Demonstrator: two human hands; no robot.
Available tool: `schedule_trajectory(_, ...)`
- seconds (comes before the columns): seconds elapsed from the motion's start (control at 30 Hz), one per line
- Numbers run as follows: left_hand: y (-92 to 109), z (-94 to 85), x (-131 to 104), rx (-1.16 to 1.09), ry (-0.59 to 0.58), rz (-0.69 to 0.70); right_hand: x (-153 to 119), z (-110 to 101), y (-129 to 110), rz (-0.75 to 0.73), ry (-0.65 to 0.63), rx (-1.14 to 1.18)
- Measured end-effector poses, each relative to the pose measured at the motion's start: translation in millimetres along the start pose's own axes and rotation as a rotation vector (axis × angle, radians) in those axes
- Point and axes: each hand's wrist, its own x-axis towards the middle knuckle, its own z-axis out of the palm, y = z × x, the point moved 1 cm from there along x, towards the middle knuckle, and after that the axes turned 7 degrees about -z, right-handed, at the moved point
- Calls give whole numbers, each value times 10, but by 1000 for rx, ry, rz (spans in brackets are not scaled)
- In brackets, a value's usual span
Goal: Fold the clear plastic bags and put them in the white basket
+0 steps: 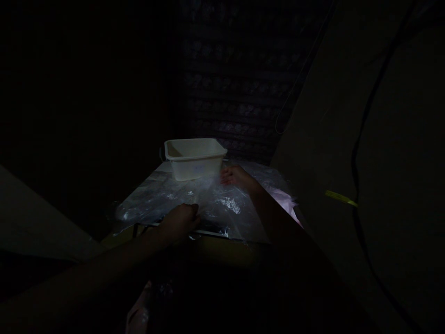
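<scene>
Clear, crinkled plastic sheet [229, 204] covers a small table in dim light. At the near edge, my left hand [182, 218] is closed on the plastic, knuckles up. Farther back and to the right, my right hand [234, 176] has its fingers curled into the same plastic, close by the right front corner of a white tub [196, 167]. That tub stands upright on the sheet toward the back, rectangular and open at the top. Darkness blurs the fingertips of both hands.
A pale pinkish plastic bundle [285, 202] lies at the table's right side. On the right wall [323, 139] hangs a dark cable [354, 162] with a yellow tie [340, 198]. Stacked rows of plastic-wrapped items [222, 83] rise behind the table.
</scene>
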Motion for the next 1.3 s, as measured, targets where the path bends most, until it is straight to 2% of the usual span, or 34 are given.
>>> schedule_trajectory(0.27, 24, 42, -6, 37, 11, 61, 73, -12, 62, -134, 12, -186)
schedule_trajectory(0.43, 86, 46, -33, 71, 0, 123, 207, -33, 167, -219, 43, -415)
schedule_trajectory(0.53, 127, -4, -75, 55, 21, 157, 227, -46, 202, -292, 39, -631)
schedule_trajectory(0.67, 73, -44, -63, -85, 115, 37, 189, -43, 195, -423, 32, -939)
schedule_trajectory(0.73, 22, -22, -19, -204, 119, -17, 169, -36, 192, -475, 18, -1033)
schedule_trajectory(1.0, -27, 111, 143, -824, -108, -353, 119, -20, 187, -456, -3, -1083)
schedule_trajectory(1.1, 10, 91, 156, -915, -186, -444, 114, -16, 189, -429, 8, -1079)
schedule_trajectory(1.3, 36, 93, 173, -950, -241, -458, 125, -35, 212, -459, 16, -1126)
